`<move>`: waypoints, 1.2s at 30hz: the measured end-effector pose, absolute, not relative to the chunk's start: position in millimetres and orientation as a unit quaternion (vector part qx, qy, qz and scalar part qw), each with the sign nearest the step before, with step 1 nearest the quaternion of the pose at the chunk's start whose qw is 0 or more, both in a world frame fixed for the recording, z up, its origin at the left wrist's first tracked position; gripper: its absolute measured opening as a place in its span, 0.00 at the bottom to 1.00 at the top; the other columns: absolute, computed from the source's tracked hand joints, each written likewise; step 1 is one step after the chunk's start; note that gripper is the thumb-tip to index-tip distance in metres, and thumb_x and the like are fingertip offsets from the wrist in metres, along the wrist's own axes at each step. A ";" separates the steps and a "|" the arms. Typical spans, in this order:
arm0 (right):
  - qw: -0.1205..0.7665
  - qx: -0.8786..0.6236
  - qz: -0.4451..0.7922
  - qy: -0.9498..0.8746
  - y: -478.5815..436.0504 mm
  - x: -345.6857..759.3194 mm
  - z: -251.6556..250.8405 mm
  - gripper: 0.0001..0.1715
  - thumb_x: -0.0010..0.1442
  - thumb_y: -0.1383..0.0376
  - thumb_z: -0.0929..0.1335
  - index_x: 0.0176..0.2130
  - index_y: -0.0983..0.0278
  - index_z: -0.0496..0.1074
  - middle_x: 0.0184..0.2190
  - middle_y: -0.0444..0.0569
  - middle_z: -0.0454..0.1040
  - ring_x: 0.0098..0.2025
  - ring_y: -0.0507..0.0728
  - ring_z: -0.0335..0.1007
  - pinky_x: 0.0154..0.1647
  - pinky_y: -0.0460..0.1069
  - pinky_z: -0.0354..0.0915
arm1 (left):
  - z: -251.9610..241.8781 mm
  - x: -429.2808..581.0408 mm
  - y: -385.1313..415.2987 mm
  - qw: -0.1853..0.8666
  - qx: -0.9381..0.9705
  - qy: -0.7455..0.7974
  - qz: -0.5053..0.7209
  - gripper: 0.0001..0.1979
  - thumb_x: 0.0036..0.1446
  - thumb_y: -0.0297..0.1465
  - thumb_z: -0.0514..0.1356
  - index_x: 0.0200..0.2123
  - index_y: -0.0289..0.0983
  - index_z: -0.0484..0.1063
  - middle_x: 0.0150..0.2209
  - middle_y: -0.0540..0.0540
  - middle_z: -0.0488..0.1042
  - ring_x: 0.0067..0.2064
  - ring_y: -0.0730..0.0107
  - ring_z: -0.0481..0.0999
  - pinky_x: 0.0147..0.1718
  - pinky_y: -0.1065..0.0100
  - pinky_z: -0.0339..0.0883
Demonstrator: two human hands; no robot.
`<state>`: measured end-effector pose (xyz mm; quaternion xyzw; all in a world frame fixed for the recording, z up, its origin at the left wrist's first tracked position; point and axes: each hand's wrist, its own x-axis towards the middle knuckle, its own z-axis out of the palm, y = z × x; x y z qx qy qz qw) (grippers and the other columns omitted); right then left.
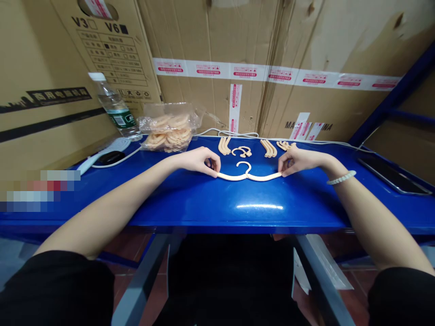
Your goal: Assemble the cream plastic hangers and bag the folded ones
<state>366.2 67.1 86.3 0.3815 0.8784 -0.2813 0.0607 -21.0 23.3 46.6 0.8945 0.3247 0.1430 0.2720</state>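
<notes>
A beige hanger [234, 178] with its hook pointing away from me lies across the blue table [204, 203]. My left hand [204, 162] pinches its left end, and my right hand [292, 161] pinches its right end. Just beyond the hanger are loose beige hooks [245, 151]. Curved beige arm pieces lie in a group on the left [224, 146] and another on the right [269, 148]. More small beige pieces [284, 145] sit right behind my right hand, which partly hides them.
Behind my left hand stands a clear plastic bag [170, 131] of beige pieces. Farther left are a water bottle [118, 113], a black oval object [111, 157] and a light-blue handled object [98, 156]. A phone [394, 175] lies at right. Cardboard boxes [210, 104] and a white cable [326, 142] line the back.
</notes>
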 end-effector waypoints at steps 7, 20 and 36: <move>0.038 0.424 -0.238 0.873 71.5 367.3 82.7 0.22 0.47 0.49 0.75 0.33 0.64 0.81 0.31 0.50 0.82 0.35 0.60 0.78 0.37 0.52 0.69 | 36.5 -22.9 30.5 0.193 0.908 0.319 0.192 0.10 0.57 0.37 0.66 0.35 0.35 0.80 0.33 0.46 0.81 0.33 0.70 0.78 0.34 0.72 0.70; -0.025 0.497 -0.159 0.853 76.5 365.3 72.6 0.12 0.50 0.58 0.73 0.31 0.64 0.77 0.26 0.48 0.80 0.29 0.58 0.76 0.30 0.49 0.68 | 8.3 -17.6 44.5 0.096 0.875 0.359 0.309 0.09 0.59 0.35 0.62 0.36 0.37 0.80 0.35 0.44 0.80 0.36 0.65 0.77 0.38 0.66 0.69; 0.018 0.493 -0.214 0.843 81.4 377.0 76.9 0.22 0.51 0.50 0.74 0.37 0.64 0.75 0.25 0.47 0.78 0.26 0.57 0.75 0.29 0.50 0.71 | -1.9 -23.4 56.5 0.218 0.801 0.419 0.368 0.16 0.55 0.40 0.64 0.40 0.33 0.79 0.37 0.42 0.82 0.37 0.64 0.81 0.38 0.66 0.74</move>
